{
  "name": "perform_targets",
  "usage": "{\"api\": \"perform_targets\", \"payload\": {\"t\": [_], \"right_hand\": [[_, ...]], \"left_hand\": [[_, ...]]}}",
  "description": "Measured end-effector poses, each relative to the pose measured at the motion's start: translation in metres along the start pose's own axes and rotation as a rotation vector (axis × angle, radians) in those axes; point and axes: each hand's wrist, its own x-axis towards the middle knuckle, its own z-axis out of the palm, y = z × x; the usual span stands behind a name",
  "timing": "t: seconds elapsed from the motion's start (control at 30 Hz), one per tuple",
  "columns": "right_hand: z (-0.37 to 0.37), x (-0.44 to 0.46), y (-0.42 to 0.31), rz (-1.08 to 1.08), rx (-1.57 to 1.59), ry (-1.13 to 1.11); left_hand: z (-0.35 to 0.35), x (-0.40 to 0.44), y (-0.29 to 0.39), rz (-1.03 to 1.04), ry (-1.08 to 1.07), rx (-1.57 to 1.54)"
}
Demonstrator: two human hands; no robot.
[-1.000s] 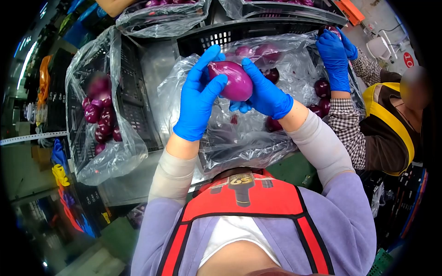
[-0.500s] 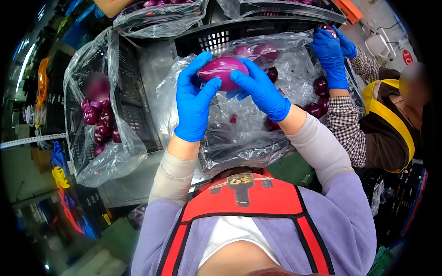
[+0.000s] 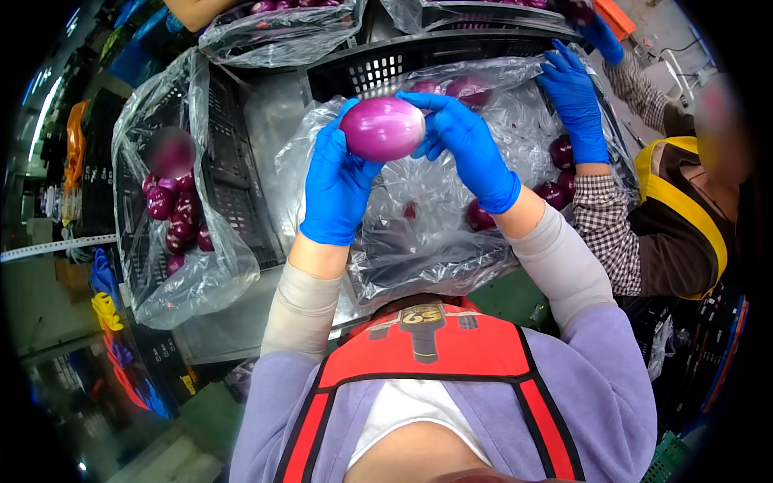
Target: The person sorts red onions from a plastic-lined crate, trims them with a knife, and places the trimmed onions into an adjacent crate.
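Observation:
A large purple-red onion (image 3: 382, 130) is held up over the plastic-lined crate, its pale cut end turned to the right. My left hand (image 3: 336, 181), in a blue glove, wraps its fingers around the onion's left side and underside. At the onion's right end, the curled fingers of my right hand (image 3: 471, 149), also blue-gloved, are pinched against the tip. Beneath them, more red onions (image 3: 480, 216) lie on the clear plastic liner (image 3: 427, 241).
A lined crate (image 3: 233, 177) of onions stands at left, on a metal table (image 3: 205, 330). Two more lined crates (image 3: 282, 40) sit at the back. On the right, a co-worker's gloved hand (image 3: 576, 105) rests at the crate's edge; their other hand holds an onion.
The onion has been turned, bringing its pale end to the right. My right thumb has left its front. The co-worker's hands have separated, one lifting an onion toward the back.

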Motion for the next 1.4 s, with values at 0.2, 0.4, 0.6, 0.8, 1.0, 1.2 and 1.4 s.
{"api": "perform_targets", "payload": {"t": [0.2,0.4,0.6,0.8,1.0,1.2,1.4], "right_hand": [[0.014,-0.002,0.003,-0.370,-0.335,-0.011],[0.011,-0.006,0.005,-0.381,-0.432,-0.007],[0.013,-0.007,-0.003,-0.514,-0.740,0.033],[0.016,-0.010,-0.004,-0.529,-0.832,0.064],[0.019,-0.005,-0.007,-0.722,-0.837,0.194],[0.017,-0.004,-0.008,-0.685,-0.597,0.111],[0.015,0.001,-0.001,-0.690,-0.538,0.115]], "left_hand": [[0.003,-0.004,0.001,-0.093,-0.010,-0.093],[0.012,-0.007,0.001,-0.061,-0.033,0.024],[0.004,-0.005,0.000,-0.162,-0.128,0.089],[0.000,-0.007,0.001,-0.289,-0.073,-0.056],[0.013,-0.007,0.000,-0.089,-0.183,0.155],[0.003,-0.005,0.000,-0.203,-0.135,0.008],[-0.007,-0.002,0.002,-0.407,-0.155,-0.300]]}}
